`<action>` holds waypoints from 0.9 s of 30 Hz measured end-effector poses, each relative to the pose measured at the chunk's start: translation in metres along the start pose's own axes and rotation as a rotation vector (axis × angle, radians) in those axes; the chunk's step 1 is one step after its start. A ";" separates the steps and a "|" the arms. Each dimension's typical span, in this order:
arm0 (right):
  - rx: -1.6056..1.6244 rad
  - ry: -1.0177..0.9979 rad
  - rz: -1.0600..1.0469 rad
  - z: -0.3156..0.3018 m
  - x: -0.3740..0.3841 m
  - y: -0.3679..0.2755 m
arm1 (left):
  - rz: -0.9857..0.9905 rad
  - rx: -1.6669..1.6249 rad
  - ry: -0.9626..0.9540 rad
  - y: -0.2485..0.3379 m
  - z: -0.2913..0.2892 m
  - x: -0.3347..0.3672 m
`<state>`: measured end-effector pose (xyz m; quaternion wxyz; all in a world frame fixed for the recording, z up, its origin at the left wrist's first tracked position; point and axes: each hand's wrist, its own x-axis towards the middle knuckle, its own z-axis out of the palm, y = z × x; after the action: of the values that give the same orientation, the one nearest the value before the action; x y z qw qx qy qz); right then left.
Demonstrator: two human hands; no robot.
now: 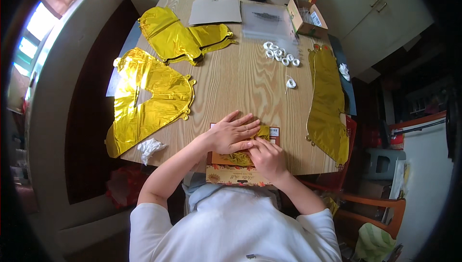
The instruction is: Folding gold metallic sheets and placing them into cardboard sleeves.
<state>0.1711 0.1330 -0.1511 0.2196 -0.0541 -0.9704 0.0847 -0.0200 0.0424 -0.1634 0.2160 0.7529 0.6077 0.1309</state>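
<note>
Near the table's front edge lies a printed cardboard package (pixel 233 175) with orange and brown leaf patterns. A folded gold foil balloon (pixel 238 159) rests on it, partly hidden under my hands. My left hand (pixel 232 133) presses flat on the foil with its fingers stretched out and slightly apart. Close beside it, my right hand (pixel 269 160) has its fingers curled against the balloon, its fingertips by my left thumb. How firmly the right fingers grip the foil is partly hidden.
Gold foil balloons lie flat at the back left (pixel 178 38), left (pixel 149 96) and right (pixel 327 103). White ribbon rolls (pixel 279 54) sit at the right of centre. A crumpled tissue (pixel 151 149), clear plastic sheets (pixel 267 21) and an open box (pixel 308 19) surround the workspace.
</note>
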 end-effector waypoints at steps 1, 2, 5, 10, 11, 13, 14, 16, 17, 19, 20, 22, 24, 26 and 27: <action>-0.002 -0.001 -0.015 0.000 0.000 0.001 | -0.001 -0.011 -0.004 0.000 -0.001 0.000; -0.005 -0.003 -0.030 0.000 0.000 0.002 | -0.002 -0.022 -0.008 0.000 -0.003 0.000; -0.028 0.014 -0.059 -0.002 0.002 0.002 | -0.004 -0.038 -0.009 -0.001 -0.002 0.000; -0.106 0.062 -0.098 -0.001 0.004 0.001 | 0.004 -0.045 -0.014 -0.004 0.000 0.001; -0.125 0.043 -0.093 -0.001 0.004 0.001 | 0.006 -0.044 -0.015 -0.004 -0.001 0.001; -0.157 0.035 -0.098 0.000 0.004 0.001 | 0.006 -0.047 -0.020 -0.004 -0.001 0.001; -0.171 0.044 -0.108 0.003 0.005 0.003 | 0.005 -0.052 -0.021 -0.003 -0.002 0.001; -0.199 0.070 -0.129 0.007 0.005 0.005 | 0.003 -0.055 -0.026 -0.003 -0.003 0.000; -0.213 0.085 -0.139 0.008 0.005 0.005 | 0.004 -0.056 -0.029 -0.003 -0.004 0.001; -0.218 0.080 -0.137 0.009 0.004 0.005 | 0.004 -0.064 -0.028 -0.002 -0.004 0.001; -0.208 0.062 -0.126 0.009 0.002 0.004 | 0.003 -0.071 -0.024 -0.002 -0.005 0.000; -0.186 0.041 -0.116 0.008 0.000 0.003 | 0.003 -0.078 -0.022 -0.002 -0.005 0.000; -0.162 0.037 -0.123 0.006 0.001 0.003 | 0.003 -0.077 -0.026 -0.002 -0.005 0.000; -0.093 0.028 -0.114 0.001 0.003 0.002 | 0.007 -0.065 -0.026 -0.003 -0.004 0.000; -0.059 0.023 -0.109 -0.001 0.003 0.001 | 0.010 -0.060 -0.025 -0.004 -0.003 0.000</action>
<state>0.1690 0.1345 -0.1495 0.2333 -0.0084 -0.9714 0.0432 -0.0243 0.0439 -0.1627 0.2456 0.7505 0.5971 0.1407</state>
